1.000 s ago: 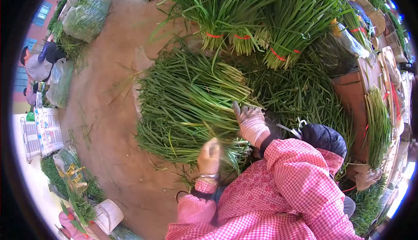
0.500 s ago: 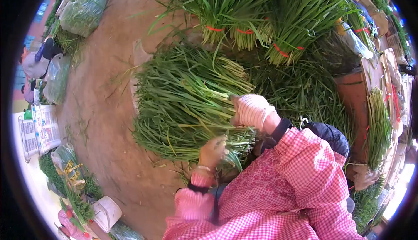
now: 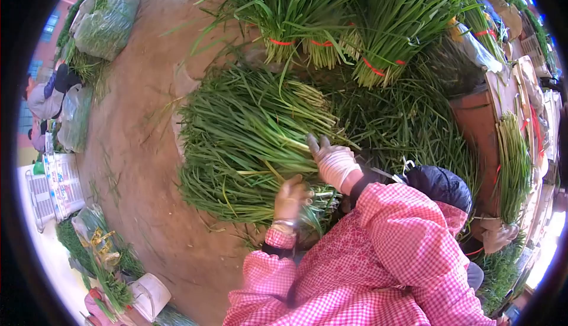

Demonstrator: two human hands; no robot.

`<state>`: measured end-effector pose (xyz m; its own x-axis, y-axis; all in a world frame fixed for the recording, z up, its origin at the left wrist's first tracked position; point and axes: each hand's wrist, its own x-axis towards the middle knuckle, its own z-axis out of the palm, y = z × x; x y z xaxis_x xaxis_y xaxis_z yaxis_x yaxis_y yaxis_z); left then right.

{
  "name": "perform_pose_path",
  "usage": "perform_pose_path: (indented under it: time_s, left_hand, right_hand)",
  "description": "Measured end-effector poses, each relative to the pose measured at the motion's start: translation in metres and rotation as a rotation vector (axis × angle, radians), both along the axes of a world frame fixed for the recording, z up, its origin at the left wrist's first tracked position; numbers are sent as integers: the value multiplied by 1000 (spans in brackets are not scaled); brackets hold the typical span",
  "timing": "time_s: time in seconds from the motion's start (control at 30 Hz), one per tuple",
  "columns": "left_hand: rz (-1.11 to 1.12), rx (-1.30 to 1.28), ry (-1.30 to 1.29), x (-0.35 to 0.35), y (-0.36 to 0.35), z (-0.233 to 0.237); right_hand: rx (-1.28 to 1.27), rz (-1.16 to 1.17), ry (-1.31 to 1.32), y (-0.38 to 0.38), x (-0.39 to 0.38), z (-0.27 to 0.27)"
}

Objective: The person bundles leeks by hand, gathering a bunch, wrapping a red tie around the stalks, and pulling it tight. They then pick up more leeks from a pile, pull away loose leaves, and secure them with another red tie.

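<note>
A broad heap of long-leaved greens, which look like garlic chives [image 3: 236, 125], lies in front of me with its pale stem ends toward the right. My right hand [image 3: 334, 163], in a pale glove with dark fingertips, rests on the stems near the heap's right side, fingers apart. Lower down, my left hand [image 3: 290, 200], also in a thin glove, is at the heap's near edge beside some loose stem ends. Motion smears its fingers, so I cannot make out whether it holds anything.
Bundles of greens [image 3: 378, 36] tied with red bands stand behind the heap. Loose leaves [image 3: 408, 119] cover the ground to the right. A reddish-brown box [image 3: 476, 125] is beyond them. Plastic bags [image 3: 106, 24], a white crate [image 3: 62, 178] and a white bucket [image 3: 148, 296] are at left.
My right hand has loosened from the stems, its fingers now spread, and moved slightly down. The left hand has risen a little toward it. The whole view has shifted slightly.
</note>
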<state>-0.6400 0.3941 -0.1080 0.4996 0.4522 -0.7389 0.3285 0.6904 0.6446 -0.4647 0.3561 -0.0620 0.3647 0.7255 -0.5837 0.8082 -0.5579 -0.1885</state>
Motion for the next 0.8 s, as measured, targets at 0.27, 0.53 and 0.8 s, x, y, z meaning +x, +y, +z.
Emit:
perform_pose_path:
  time_s: [0.27, 0.53, 0.8]
  left_hand:
    - [-183, -37, 33, -4, 0, 0]
    - [196, -638, -556, 21, 13, 21]
    - [435, -847, -655, 27, -5, 19]
  right_hand:
    - [144, 16, 176, 16, 27, 40]
    - [277, 49, 203, 13, 24, 53]
    - [37, 336, 73, 2, -27, 79]
